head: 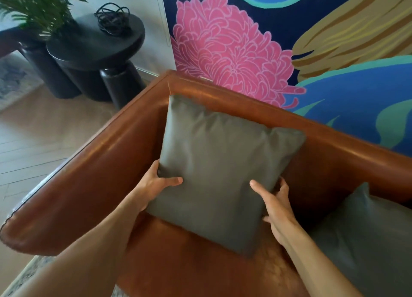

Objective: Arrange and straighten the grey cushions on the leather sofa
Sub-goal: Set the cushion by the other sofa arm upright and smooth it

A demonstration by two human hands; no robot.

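A square grey cushion (220, 163) leans tilted in the left corner of the brown leather sofa (95, 174), its top against the backrest and its lower edge on the seat. My left hand (156, 183) grips the cushion's left edge, thumb on the front face. My right hand (276, 203) holds its right edge, thumb on the front and fingers curled behind. A second grey cushion (365, 236) lies further right on the seat, partly cut off by the frame's edge.
Beyond the sofa's left arm stand black round side tables (95, 42) with a black wire ornament (112, 18) and a potted palm (38, 7). A colourful floral mural (234, 45) covers the wall behind the backrest. Wooden floor lies to the left.
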